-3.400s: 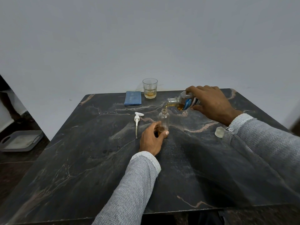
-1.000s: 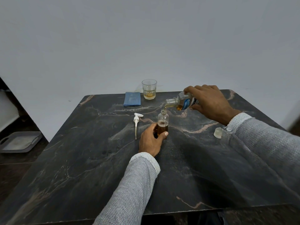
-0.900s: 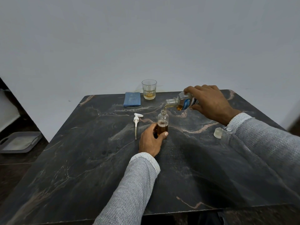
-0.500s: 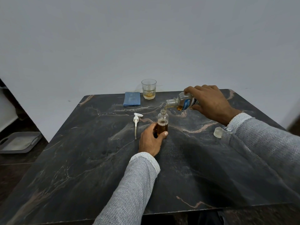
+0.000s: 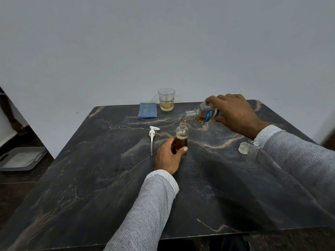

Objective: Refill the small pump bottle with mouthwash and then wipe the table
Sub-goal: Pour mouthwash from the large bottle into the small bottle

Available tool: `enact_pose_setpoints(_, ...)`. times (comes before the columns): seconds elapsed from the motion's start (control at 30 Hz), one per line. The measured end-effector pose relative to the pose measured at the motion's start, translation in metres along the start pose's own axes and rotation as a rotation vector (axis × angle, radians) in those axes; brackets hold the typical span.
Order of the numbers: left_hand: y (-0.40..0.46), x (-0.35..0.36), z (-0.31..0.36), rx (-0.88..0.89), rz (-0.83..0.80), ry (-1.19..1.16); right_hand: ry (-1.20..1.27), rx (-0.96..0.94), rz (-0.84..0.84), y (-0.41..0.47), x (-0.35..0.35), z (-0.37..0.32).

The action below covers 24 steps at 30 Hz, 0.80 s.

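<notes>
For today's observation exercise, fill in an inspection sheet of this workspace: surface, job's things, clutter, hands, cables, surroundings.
Surface: dark marble table, no spill seen.
Job's things: small bottle upright, over half full of amber liquid; mouthwash bottle tipped above it, pouring; pump head lying beside; cap off; blue cloth folded at far edge.
Clutter: glass with a little amber liquid.
Hands: left hand steadies small bottle; right hand holds mouthwash bottle.
Cables: nothing seen.
Surroundings: plain wall; grey tray on floor.

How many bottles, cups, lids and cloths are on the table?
Bottles: 2, the small bottle and the mouthwash bottle
Cups: 1, the glass
Lids: 2, the pump top and the cap
Cloths: 1, the blue cloth
Total: 6
</notes>
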<state>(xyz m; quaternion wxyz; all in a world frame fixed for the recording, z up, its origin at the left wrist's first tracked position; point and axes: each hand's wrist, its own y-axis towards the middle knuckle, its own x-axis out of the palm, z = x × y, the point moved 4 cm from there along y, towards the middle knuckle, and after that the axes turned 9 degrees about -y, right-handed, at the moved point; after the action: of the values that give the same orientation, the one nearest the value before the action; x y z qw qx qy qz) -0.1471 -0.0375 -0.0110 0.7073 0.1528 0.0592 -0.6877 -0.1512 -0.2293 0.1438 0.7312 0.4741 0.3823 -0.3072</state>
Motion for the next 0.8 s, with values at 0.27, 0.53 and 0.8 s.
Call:
enact_pose_setpoints(0.27, 0.0002, -0.0004, 0.0012, -0.004, 0.003, 0.004, -0.013, -0.005, 0.006, 0.0020, -0.0025, -0.0006)
enact_pose_setpoints(0.53, -0.0003, -0.0005, 0.0020, -0.003, -0.004, 0.005, -0.012, -0.005, 0.000, 0.0031, -0.0041, -0.0010)
enact_pose_setpoints(0.8, 0.0004, 0.0005, 0.0001, -0.007, -0.009, 0.015, -0.026, -0.013, 0.001, 0.0041, -0.0052, 0.0002)
